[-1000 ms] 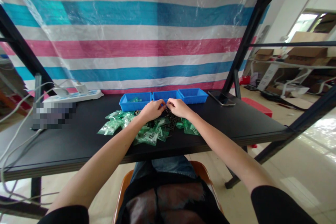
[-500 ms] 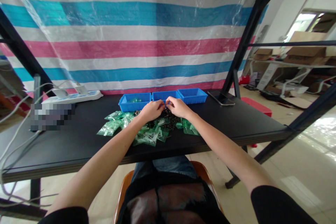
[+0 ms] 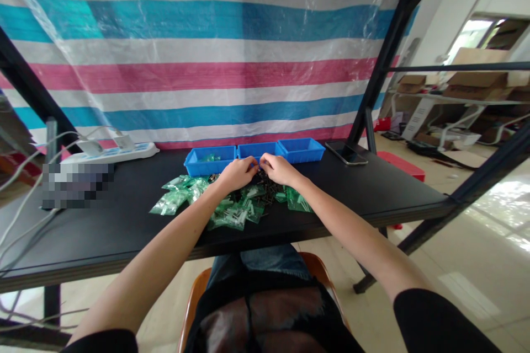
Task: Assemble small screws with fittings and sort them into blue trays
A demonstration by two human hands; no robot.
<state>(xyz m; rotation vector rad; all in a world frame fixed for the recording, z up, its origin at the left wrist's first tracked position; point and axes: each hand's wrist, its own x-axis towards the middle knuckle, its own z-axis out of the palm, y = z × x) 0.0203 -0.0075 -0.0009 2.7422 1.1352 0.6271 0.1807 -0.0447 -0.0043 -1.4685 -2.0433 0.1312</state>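
Note:
My left hand and my right hand meet over the table, fingertips nearly touching in front of the middle blue bin. Both have their fingers pinched together; whatever lies between them is too small to make out. Below them spreads a heap of dark screws. Green plastic bags with white pieces lie under and beside my left forearm. More green bags are further left, and another green bag is partly covered by my right wrist.
The left blue bin holds some green bags; a right blue bin adjoins the middle one. A phone lies at the right. A white power strip with plugs and cables sits at the left. Black frame posts flank the table.
The view has shifted slightly. My hands stay together over the screws, with fingers still pinched and only tiny finger movement.

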